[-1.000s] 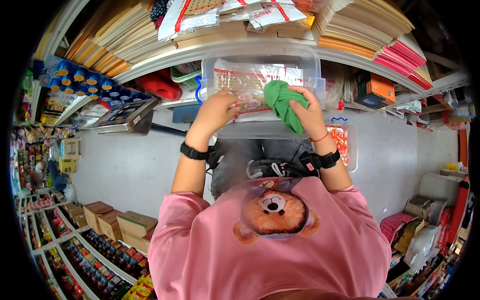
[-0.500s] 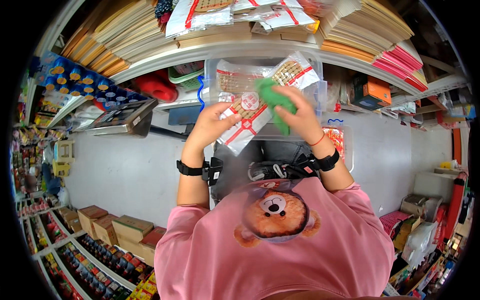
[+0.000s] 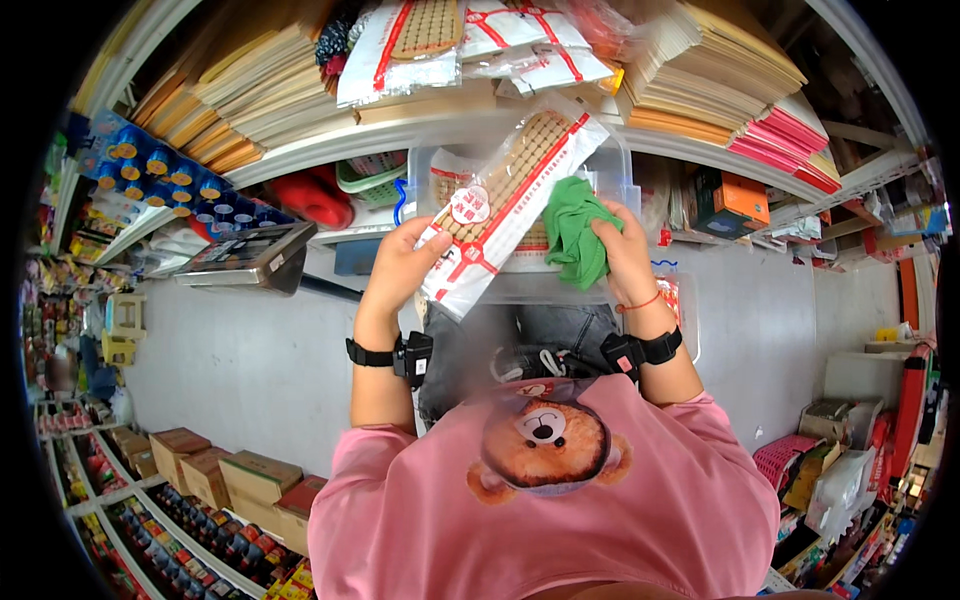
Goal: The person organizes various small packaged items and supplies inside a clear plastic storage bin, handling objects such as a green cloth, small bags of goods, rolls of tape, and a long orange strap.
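Note:
My left hand point(image 3: 402, 262) is closed on the lower left edge of a long packaged insole point(image 3: 530, 180), thumb on top. The pack is clear and white plastic with red bands and a round label, and a tan woven surface shows through. It slants up to the right over a clear plastic bin point(image 3: 622, 170). Bunched in my right hand point(image 3: 628, 255) is a green cloth point(image 3: 575, 240), just right of the pack and apart from its lower end. Another similar pack point(image 3: 450, 165) lies in the bin, partly hidden by the held one.
Above the bin, a shelf point(image 3: 400, 125) bears similar insole packs point(image 3: 425, 45) and stacks of paper envelopes point(image 3: 715, 75). A scale-like device point(image 3: 245, 260) stands to the left. An orange and dark box point(image 3: 733, 203) sits at the right. Cardboard boxes point(image 3: 260, 480) line the lower left.
My right hand with the green cloth has come off the pack and moved slightly right and down. The pack is now lifted, with its upper face fully showing.

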Available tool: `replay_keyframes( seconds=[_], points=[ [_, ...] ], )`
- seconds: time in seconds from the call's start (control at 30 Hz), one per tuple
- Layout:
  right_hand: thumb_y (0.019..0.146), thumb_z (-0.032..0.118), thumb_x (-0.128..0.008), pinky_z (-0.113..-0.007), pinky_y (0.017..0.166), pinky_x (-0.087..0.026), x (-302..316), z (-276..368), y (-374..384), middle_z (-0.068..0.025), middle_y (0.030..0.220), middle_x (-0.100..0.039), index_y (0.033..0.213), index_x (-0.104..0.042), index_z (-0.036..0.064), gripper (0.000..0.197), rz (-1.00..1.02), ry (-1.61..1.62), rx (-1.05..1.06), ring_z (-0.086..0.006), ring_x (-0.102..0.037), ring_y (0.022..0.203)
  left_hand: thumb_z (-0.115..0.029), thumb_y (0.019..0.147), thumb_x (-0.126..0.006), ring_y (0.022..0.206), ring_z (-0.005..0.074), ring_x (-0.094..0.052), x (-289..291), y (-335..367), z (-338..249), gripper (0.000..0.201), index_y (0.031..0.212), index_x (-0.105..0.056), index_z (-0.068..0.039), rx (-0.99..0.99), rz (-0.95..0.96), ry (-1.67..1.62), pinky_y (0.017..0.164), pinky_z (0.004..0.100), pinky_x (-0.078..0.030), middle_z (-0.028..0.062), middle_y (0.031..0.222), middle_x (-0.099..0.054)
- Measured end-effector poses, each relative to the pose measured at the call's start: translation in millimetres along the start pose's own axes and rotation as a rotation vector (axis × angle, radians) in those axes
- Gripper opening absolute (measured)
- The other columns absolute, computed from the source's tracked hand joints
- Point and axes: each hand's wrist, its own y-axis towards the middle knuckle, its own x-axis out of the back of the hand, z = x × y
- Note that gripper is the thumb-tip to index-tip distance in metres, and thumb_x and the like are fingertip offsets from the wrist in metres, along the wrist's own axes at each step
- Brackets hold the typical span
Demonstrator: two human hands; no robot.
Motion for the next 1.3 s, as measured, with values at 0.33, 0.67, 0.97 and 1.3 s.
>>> replay_keyframes(
  seconds=[0.33, 0.67, 0.97, 1.3],
  points=[
    [0.088, 0.027, -0.070, -0.036, 0.103, -0.041, -23.6, 0.8, -24.0, -0.0099, 0.134, -0.052, 0.140, -0.037, 0.0015, 0.067, 0.396, 0.316, -0.097, -0.0212, -0.052, 0.121, -0.011, 0.089, -0.067, 0.087, 0.0079, -0.057, -32.4, -0.6, -8.1, 0.024, 0.110, -0.065, -0.001, 0.008, 0.182, 0.108, 0.078, 0.0251, -0.048, -0.0011, 0.095, -0.064],
    [0.084, 0.025, -0.075, -0.033, 0.100, -0.043, -12.7, 12.7, -21.1, -0.0084, 0.128, -0.053, 0.136, -0.040, -0.0005, 0.068, 0.309, 0.315, 0.108, -0.0182, -0.052, 0.118, -0.009, 0.087, -0.069, 0.080, 0.0058, -0.060, -32.9, -15.6, -43.3, 0.025, 0.110, -0.062, -0.002, 0.004, 0.177, -0.048, 0.067, 0.0221, -0.049, 0.0009, 0.095, -0.066],
    [0.081, 0.036, -0.077, -0.030, 0.095, -0.047, -11.2, 8.1, -20.4, -0.0074, 0.125, -0.055, 0.138, -0.039, -0.0021, 0.078, 0.459, 0.311, 0.025, -0.0159, -0.056, 0.112, -0.008, 0.091, -0.060, 0.096, 0.0168, -0.066, -15.4, 6.5, -114.5, 0.031, 0.119, -0.052, 0.002, -0.382, -0.175, -0.555, 0.082, 0.0286, -0.055, 0.0100, 0.108, -0.065],
    [0.086, 0.033, -0.073, -0.031, 0.094, -0.048, -0.7, 2.7, -16.0, -0.0085, 0.125, -0.056, 0.139, -0.038, -0.0024, 0.073, 0.465, 0.339, -0.034, -0.0163, -0.057, 0.111, -0.005, 0.092, -0.061, 0.112, 0.0256, -0.061, -30.7, 65.5, -133.2, 0.032, 0.119, -0.047, 0.004, -0.524, -0.077, -0.675, 0.094, 0.0249, -0.053, 0.0151, 0.118, -0.060]
  ],
)
